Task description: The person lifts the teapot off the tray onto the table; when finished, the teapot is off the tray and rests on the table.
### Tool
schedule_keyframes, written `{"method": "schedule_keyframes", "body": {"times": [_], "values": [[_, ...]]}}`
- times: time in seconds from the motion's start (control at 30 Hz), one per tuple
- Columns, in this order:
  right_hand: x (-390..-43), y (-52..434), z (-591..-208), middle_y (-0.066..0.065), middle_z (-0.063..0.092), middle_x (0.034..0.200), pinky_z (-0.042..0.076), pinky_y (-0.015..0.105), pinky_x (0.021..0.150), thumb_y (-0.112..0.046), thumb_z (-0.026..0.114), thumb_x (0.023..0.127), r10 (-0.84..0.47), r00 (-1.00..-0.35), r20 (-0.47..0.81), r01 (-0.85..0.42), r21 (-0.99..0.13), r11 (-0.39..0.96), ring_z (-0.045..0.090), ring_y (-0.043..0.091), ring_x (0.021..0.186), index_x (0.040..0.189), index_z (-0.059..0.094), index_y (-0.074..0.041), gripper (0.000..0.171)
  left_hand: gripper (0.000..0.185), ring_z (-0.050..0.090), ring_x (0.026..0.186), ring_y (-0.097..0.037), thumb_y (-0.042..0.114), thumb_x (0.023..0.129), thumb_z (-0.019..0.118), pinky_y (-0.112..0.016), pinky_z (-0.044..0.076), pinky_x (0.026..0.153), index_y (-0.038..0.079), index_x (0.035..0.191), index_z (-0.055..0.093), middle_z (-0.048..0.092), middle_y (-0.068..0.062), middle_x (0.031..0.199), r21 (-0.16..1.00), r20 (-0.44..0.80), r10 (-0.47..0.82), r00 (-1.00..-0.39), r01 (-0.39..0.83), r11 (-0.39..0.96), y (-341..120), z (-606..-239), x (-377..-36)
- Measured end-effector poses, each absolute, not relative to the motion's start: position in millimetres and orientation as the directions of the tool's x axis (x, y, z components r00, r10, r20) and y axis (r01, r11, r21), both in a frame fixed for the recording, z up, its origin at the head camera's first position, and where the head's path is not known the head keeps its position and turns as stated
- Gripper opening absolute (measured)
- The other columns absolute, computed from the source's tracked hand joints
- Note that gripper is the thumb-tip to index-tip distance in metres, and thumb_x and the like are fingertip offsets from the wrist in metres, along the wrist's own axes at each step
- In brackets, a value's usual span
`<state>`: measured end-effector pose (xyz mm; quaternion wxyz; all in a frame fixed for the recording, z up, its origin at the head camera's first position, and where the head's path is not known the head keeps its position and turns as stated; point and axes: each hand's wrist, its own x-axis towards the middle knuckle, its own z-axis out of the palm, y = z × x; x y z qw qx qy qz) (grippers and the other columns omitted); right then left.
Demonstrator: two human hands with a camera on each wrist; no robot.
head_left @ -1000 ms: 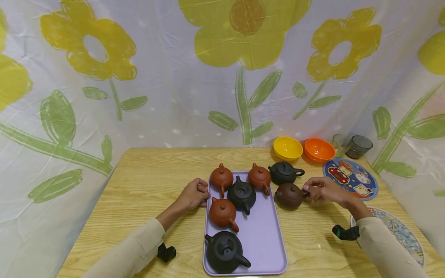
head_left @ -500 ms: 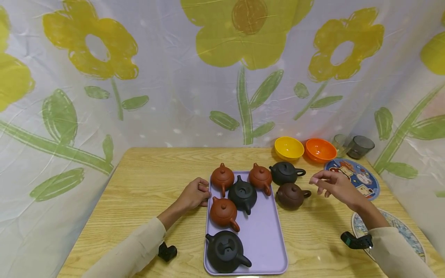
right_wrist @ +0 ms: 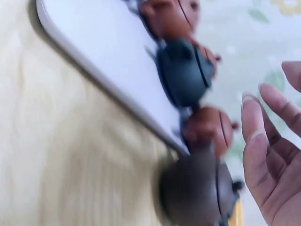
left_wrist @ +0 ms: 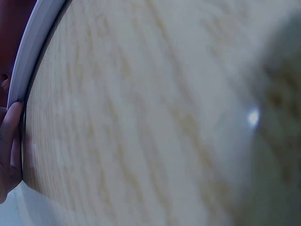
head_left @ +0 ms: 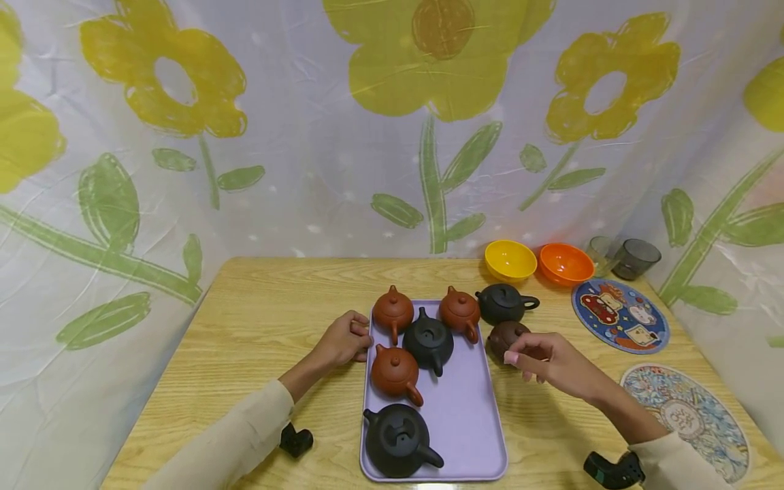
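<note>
My left hand (head_left: 344, 341) grips the left rim of a lilac tray (head_left: 462, 422); in the left wrist view its fingers (left_wrist: 10, 132) lie against that rim. My right hand (head_left: 560, 364), fingers loosely bent and holding nothing, hovers in front of a dark brown teapot (head_left: 503, 335), partly hiding it. The right wrist view shows a gap between the hand (right_wrist: 277, 174) and this teapot (right_wrist: 193, 188). On the tray sit reddish-brown teapots (head_left: 393, 373) and two black teapots, one mid-tray (head_left: 427, 346) and a larger one (head_left: 397, 446) at the near left corner.
A black teapot (head_left: 501, 304) stands behind the brown one, right of the tray. Further back are a yellow bowl (head_left: 510, 262), an orange bowl (head_left: 566, 265) and glass cups (head_left: 637, 258). Two round mats, one blue (head_left: 618, 320) and one patterned (head_left: 692, 415), lie at the right.
My right hand let go of the brown teapot's handle, drew back to the right, then moved left and nearer to me, in front of the teapot. The left hand stayed at the rim.
</note>
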<state>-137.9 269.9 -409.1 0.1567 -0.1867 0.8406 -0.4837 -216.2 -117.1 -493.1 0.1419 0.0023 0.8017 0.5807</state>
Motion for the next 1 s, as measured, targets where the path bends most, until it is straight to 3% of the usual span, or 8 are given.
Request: {"method": "schedule_keyframes", "body": {"times": [0.2,0.6,0.8,1.0], "values": [[-125.0,237.5,-415.5,0.013,0.063,0.080,0.051,0.023,0.053,-0.019,0.062,0.099,-0.544,-0.835,-0.087,-0.204,-0.869,0.452,0.061,0.021,0.064,0.098,0.070,-0.002,0.018,0.034,0.063,0.074,-0.019,-0.008,0.088,0.064,-0.034,0.064,0.059,-0.005,0.120,0.052,0.058,-0.015,0.098,0.933,-0.227,0.179,-0.957,-0.161,0.321,-117.6,-491.4,-215.9],[-99.6,177.7,-441.5,-0.001,0.063,0.071,0.047,0.016,0.053,-0.029,0.067,0.097,-0.653,-0.737,-0.173,-0.149,-0.901,0.407,0.055,0.002,0.057,0.088,0.073,-0.004,0.027,0.034,0.062,0.076,-0.019,-0.008,0.088,0.064,-0.035,0.064,0.060,-0.004,0.120,0.052,0.057,-0.016,0.100,0.934,-0.240,0.173,-0.955,-0.178,0.311,-117.6,-492.0,-215.6],[-89.2,161.6,-454.6,-0.013,0.061,0.070,0.042,0.014,0.052,-0.033,0.069,0.094,-0.657,-0.730,-0.188,-0.152,-0.893,0.424,0.052,-0.002,0.061,0.082,0.075,-0.011,0.025,0.035,0.062,0.077,-0.020,-0.008,0.087,0.064,-0.034,0.064,0.060,-0.003,0.120,0.053,0.058,-0.016,0.100,0.934,-0.248,0.169,-0.954,-0.189,0.304,-117.3,-493.7,-216.7],[-80.4,150.0,-462.6,-0.015,0.060,0.068,0.041,0.014,0.051,-0.037,0.072,0.091,-0.646,-0.738,-0.194,-0.165,-0.877,0.452,0.051,-0.003,0.062,0.074,0.074,-0.015,0.029,0.035,0.062,0.075,-0.019,-0.008,0.088,0.064,-0.034,0.064,0.059,-0.003,0.120,0.052,0.058,-0.015,0.099,0.932,-0.248,0.164,-0.955,-0.188,0.311,-117.3,-493.4,-216.2]]}}
